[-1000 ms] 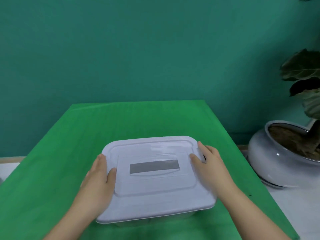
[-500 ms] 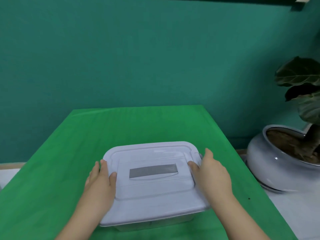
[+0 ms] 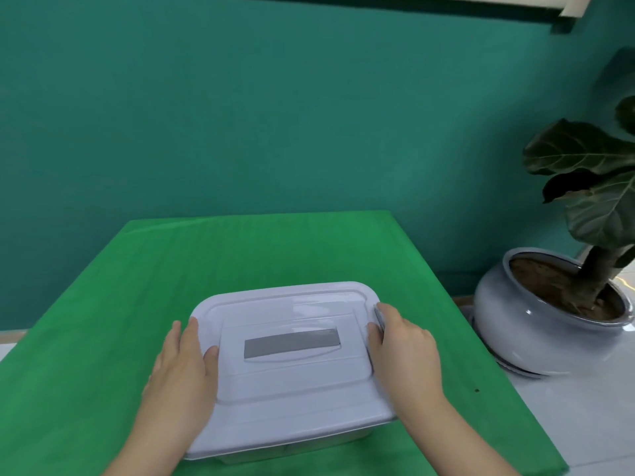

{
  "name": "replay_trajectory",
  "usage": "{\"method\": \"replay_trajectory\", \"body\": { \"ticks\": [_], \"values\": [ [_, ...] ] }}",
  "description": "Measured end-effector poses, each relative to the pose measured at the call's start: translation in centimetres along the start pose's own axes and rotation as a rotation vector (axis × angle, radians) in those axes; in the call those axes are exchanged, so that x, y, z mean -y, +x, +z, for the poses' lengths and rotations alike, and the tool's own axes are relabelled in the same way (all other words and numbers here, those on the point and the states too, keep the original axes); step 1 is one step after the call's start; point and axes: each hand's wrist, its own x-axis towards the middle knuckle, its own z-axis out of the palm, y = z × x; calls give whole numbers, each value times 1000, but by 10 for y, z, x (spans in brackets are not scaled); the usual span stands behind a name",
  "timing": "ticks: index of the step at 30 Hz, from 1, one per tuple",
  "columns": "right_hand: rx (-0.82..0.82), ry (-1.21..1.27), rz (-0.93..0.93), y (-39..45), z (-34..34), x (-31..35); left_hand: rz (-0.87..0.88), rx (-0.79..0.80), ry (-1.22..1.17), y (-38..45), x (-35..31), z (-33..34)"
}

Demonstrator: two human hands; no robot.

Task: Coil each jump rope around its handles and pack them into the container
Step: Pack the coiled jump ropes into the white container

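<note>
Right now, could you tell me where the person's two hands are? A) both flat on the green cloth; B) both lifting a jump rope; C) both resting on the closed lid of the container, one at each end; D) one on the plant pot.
C: the left hand and right hand lie on opposite ends of the white lid, which sits closed on the container.

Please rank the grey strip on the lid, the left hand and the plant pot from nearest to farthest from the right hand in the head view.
1. Grey strip, just left of the right hand, mid-lid.
2. Left hand, at the lid's opposite edge.
3. Plant pot, off the table, to the right.
</note>
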Motion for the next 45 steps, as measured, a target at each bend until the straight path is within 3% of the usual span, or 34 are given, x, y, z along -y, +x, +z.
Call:
{"method": "replay_trajectory", "body": {
  "ticks": [3, 6, 10, 13, 21, 32, 37, 40, 42, 45],
  "values": [
    [-28, 50, -42, 1, 6, 0, -49, -44, -125, -3, -1, -5],
    [123, 98, -206, -2, 4, 6, -179, -10, -335, -8, 2, -14],
    [397, 170, -607, 0, -3, 25, -376, 244, -659, -11, 20, -24],
    [504, 178, -665, 0, -1, 43, -407, 419, -794, -13, 26, -31],
    [667, 105, -838, -4, -3, 92, -312, 144, -690, -9, 21, -25],
    [629, 245, -755, -4, 2, 89, -28, -28, -325, -10, 19, -17],
    [444, 741, -335, 4, 7, 77, -15, -92, -211, -10, 19, -12],
    [460, 886, -118, 18, 5, 63, -63, -20, -146, -10, 17, -9],
    [486, 746, -147, 29, 3, 47, -45, 36, -170, -6, 14, -10],
    [462, 318, -299, 37, 4, 12, 24, 55, -110, 7, 11, -5]
  ]
}}
